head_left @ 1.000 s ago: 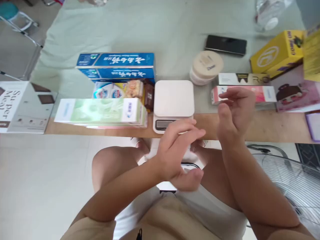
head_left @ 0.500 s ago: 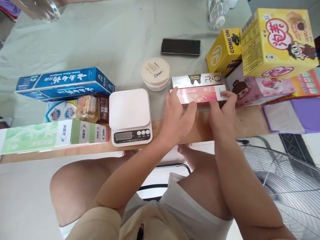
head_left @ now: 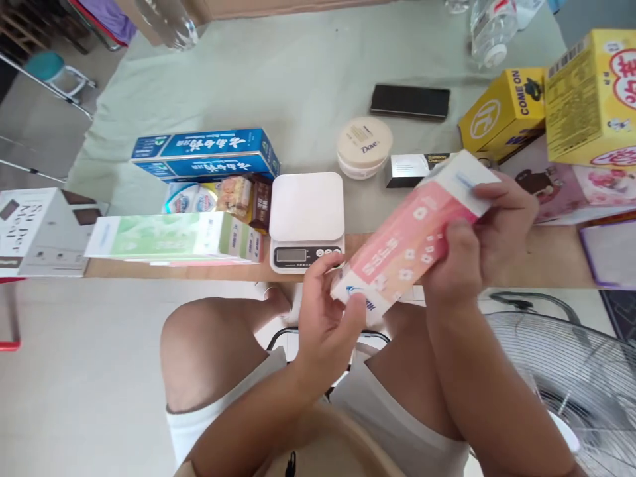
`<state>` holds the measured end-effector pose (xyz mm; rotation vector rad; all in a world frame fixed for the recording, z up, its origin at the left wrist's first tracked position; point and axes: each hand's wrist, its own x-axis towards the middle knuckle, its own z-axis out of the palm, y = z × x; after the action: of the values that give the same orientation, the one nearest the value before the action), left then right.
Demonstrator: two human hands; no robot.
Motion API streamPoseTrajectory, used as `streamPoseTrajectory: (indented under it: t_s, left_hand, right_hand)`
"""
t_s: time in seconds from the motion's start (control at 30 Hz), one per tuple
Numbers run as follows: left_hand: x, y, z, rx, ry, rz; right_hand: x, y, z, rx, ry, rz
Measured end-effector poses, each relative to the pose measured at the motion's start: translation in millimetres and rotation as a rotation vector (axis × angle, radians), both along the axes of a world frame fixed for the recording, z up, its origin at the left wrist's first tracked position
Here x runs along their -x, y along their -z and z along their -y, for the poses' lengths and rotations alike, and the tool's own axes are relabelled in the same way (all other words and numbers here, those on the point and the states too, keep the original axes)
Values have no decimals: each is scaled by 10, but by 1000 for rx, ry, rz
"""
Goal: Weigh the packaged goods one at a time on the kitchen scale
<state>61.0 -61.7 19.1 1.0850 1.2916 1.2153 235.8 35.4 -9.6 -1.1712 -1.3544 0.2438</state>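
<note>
A pink and white toothpaste box (head_left: 405,242) is held tilted above the table's front edge. My left hand (head_left: 328,324) grips its lower, near end, with the thumb on the printed face. The far, upper end is in my right hand (head_left: 477,238), fingers curled round the white tip. Just left of the box sits a white kitchen scale (head_left: 307,209) with nothing on its plate. Behind the box lies a silver and black R&O carton (head_left: 405,171), partly covered by it. A round cream Dove jar (head_left: 364,147) stands beyond the scale.
Blue toothpaste boxes (head_left: 203,156), small packets (head_left: 236,197) and green boxes (head_left: 163,237) sit left of the scale. A black phone (head_left: 410,102) lies at the back. Yellow boxes (head_left: 501,109) and a plastic bottle (head_left: 491,33) are on the right. A fan (head_left: 591,371) stands below the edge.
The pink toothpaste box has been lifted off the table, brought nearer to me and tilted. Both hands now hold its ends. The camera view has shifted left.
</note>
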Motion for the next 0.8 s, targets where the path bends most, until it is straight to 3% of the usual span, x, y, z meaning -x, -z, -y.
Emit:
streamPoseTrajectory:
  t_s: [0.13, 0.2, 0.3, 0.43, 0.67, 0.8]
  left_hand:
    - [408, -25, 85, 202, 13, 127]
    - [519, -46, 32, 209, -30, 149]
    - [619, -62, -171, 144, -49, 98]
    - [728, -82, -487, 117, 0, -142]
    - [799, -171, -746, 6, 220, -871]
    - [793, -50, -729, -171, 157, -993]
  right_hand:
    - [600, -48, -68, -16, -227, -16]
    - [775, -16, -119, 75, -360, 48]
    - [876, 34, -177, 183, -392, 171]
    - [862, 57, -208, 249, -376, 311]
    - [873, 144, -294, 297, -291, 350]
    - [877, 137, -308, 286, -307, 322]
